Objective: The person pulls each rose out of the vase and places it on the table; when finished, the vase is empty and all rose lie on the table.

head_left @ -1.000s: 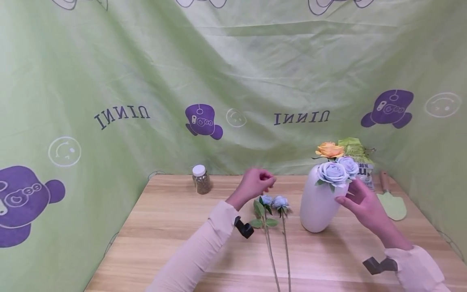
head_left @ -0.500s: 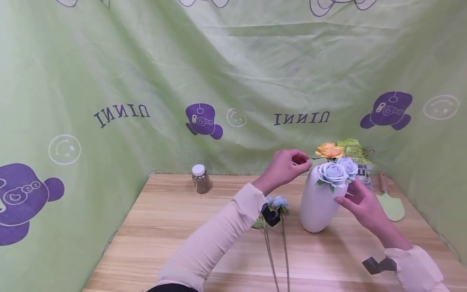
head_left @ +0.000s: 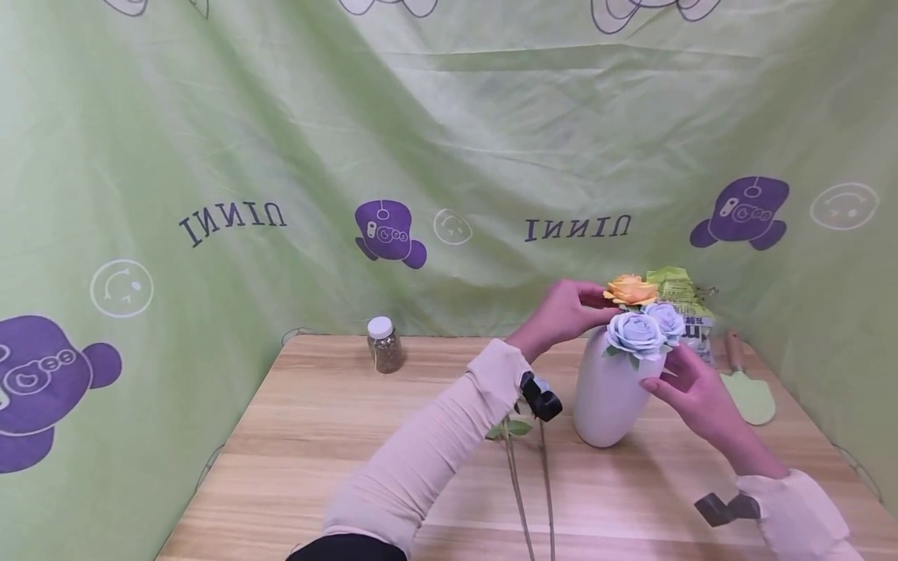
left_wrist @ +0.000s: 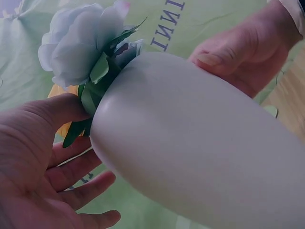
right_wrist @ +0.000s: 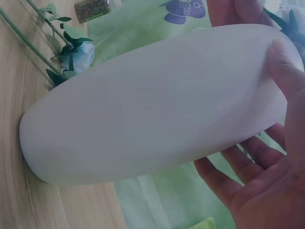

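Right hand (head_left: 701, 401) grasps the white vase (head_left: 610, 397) just below the mouth, thumb on one side, fingers round the other. Left hand (head_left: 570, 312): thumb against a leaf (left_wrist: 89, 100) at the rim, other fingers nearly straight beside the vase; whether it pinches a stem, cannot tell.

Vase stands on the wooden table (head_left: 316, 436), right of middle, short of the far edge. At its mouth: two blue roses (head_left: 634, 335), an orange rose (head_left: 631, 290) behind.

Method, my judgement: the step looks like settling the blooms. Handle by the stem under the head, sparing the petals; one stem at a time, lest neighbours drag; right hand steady, base flat.

Outward: loose stems (head_left: 517, 499) left of the vase, running towards the near edge; jar (head_left: 385, 347) by the far edge, left of middle; packet (head_left: 679, 292) and trowel (head_left: 751, 397) near the far right corner.
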A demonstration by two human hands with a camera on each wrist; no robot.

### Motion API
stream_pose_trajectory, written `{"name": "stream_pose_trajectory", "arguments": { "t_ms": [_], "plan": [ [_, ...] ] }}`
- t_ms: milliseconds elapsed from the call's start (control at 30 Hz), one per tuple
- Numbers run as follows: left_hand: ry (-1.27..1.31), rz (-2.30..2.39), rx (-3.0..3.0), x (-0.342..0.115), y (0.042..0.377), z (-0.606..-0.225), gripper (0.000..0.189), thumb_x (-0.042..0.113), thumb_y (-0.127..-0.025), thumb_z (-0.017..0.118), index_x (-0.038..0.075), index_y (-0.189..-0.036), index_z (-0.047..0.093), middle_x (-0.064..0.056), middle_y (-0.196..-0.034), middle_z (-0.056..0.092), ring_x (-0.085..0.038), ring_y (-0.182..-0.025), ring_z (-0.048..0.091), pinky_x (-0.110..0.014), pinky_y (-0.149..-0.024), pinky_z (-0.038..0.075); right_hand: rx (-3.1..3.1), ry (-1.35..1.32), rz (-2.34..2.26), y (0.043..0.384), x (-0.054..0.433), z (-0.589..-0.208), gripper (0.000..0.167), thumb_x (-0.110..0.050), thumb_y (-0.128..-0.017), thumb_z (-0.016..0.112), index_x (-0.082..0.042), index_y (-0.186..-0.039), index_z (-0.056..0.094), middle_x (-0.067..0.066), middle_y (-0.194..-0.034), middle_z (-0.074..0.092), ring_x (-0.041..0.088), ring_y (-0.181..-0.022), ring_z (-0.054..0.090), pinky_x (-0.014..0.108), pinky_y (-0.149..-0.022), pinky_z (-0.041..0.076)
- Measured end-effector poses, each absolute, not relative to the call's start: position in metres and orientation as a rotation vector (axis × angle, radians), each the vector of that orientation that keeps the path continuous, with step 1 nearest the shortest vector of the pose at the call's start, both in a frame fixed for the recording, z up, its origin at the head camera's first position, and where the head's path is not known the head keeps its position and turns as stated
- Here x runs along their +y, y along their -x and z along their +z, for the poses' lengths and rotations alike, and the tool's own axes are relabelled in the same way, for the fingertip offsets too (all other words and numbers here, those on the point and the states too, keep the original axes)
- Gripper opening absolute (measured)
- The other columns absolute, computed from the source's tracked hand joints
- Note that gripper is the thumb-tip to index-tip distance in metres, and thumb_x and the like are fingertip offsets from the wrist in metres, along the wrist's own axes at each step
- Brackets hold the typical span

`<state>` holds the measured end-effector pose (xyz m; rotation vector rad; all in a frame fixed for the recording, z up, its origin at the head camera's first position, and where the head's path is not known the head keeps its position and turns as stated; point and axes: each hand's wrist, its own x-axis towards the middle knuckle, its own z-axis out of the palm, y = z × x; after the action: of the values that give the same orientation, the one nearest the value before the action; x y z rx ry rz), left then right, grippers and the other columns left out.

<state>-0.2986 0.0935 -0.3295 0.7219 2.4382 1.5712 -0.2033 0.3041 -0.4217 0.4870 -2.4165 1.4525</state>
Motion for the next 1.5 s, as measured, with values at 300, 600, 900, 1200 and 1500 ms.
{"name": "stream_pose_trajectory", "arguments": {
  "t_ms": [300, 600, 900, 1200, 1500],
  "plan": [
    [-0.578, 1.698, 2.355, 0.106, 0.297, -0.333, 0.025, 0.013, -0.086, 0.079, 0.005, -0.109, 0.077, -0.009, -0.104, 0.078, -0.003, -0.079, 0.065, -0.014, -0.065, 0.053, -2.390, -0.516, 1.477, 0.204, 0.301, -0.422, 0.072, 0.003, -0.091, 0.067, -0.002, -0.154, 0.032, -0.038, -0.123, 0.047, -0.020, -0.110, 0.051, 0.005, -0.084, 0.052],
    [-0.456, 1.977, 2.288, 0.117, 0.298, -0.339, 0.022, 0.011, -0.080, 0.083, 0.006, -0.101, 0.076, -0.002, -0.092, 0.077, 0.000, -0.074, 0.064, -0.015, -0.066, 0.055, -2.370, -0.527, 1.480, 0.204, 0.301, -0.422, 0.072, 0.005, -0.091, 0.067, -0.002, -0.153, 0.033, -0.037, -0.123, 0.048, -0.020, -0.111, 0.051, 0.005, -0.085, 0.052],
    [-0.368, 2.333, 2.006, 0.115, 0.293, -0.344, 0.018, 0.006, -0.080, 0.081, 0.003, -0.097, 0.073, 0.004, -0.087, 0.070, -0.002, -0.079, 0.063, -0.016, -0.072, 0.055, -2.369, -0.520, 1.480, 0.205, 0.300, -0.423, 0.069, 0.004, -0.091, 0.067, -0.001, -0.152, 0.035, -0.037, -0.123, 0.048, -0.021, -0.111, 0.051, 0.004, -0.085, 0.052],
    [-0.368, 2.520, 1.765, 0.114, 0.292, -0.348, 0.016, -0.001, -0.081, 0.077, 0.003, -0.096, 0.072, 0.001, -0.086, 0.073, -0.009, -0.075, 0.068, -0.036, -0.085, 0.063, -2.363, -0.512, 1.494, 0.205, 0.301, -0.424, 0.070, 0.005, -0.091, 0.067, 0.002, -0.152, 0.033, -0.036, -0.124, 0.048, -0.020, -0.111, 0.052, 0.005, -0.085, 0.052],
    [-0.403, 2.583, 1.644, 0.112, 0.293, -0.351, 0.015, -0.002, -0.082, 0.076, 0.002, -0.095, 0.072, -0.013, -0.088, 0.076, -0.012, -0.066, 0.070, -0.036, -0.077, 0.064, -2.393, -0.478, 1.483, 0.204, 0.304, -0.427, 0.076, 0.002, -0.092, 0.067, -0.001, -0.156, 0.026, -0.019, -0.137, 0.050, -0.021, -0.112, 0.049, 0.005, -0.086, 0.052]
  ]
}}
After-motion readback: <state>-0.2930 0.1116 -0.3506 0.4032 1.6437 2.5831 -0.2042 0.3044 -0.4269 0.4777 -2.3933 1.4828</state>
